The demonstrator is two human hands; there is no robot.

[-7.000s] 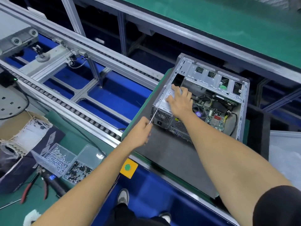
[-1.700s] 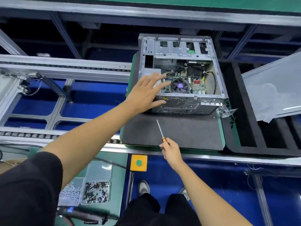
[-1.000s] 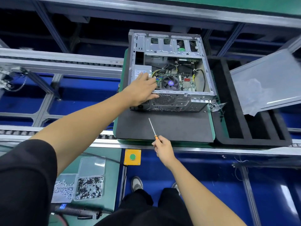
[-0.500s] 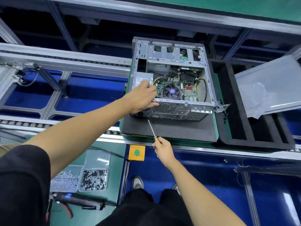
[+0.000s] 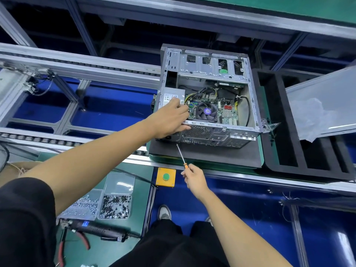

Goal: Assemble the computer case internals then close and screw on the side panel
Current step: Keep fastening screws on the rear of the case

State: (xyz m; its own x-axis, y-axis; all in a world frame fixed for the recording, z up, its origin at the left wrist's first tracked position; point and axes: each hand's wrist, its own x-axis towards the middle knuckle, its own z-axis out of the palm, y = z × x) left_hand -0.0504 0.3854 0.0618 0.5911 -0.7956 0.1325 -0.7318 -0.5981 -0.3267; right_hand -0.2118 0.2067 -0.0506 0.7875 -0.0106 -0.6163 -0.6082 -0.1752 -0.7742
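Nearest the camera, on the green bench (image 5: pixel 142 199) at lower left, lie red-handled pliers (image 5: pixel 63 245) and a black electric screwdriver (image 5: pixel 100 231). Just beyond them sit two clear screw trays (image 5: pixel 107 206), one with silvery screws and one with dark ones. A yellow box with a green button (image 5: pixel 166 177) is fixed at the edge of the line.

The right hand (image 5: pixel 194 179) is closed in a grip on the orange handle of a slim screwdriver (image 5: pixel 181 155). Its shaft slants up and left, and its tip reaches the lower rear edge of the computer case (image 5: pixel 210 93).

The case lies on its side, open face up, on a dark grey mat (image 5: pixel 208 157) atop a green pallet. The left hand (image 5: pixel 169 120) rests on the case's near left corner, over the power supply (image 5: pixel 170 96). Its fingers curl over the rear rim beside the CPU fan (image 5: pixel 207 112), the thumb against the perforated back panel.

To the right stands a black foam tray (image 5: pixel 289 132) with long slots. Further right, the grey side panel (image 5: pixel 327 101) lies detached with plastic film on it. Beyond run conveyor rails (image 5: pixel 77 64).
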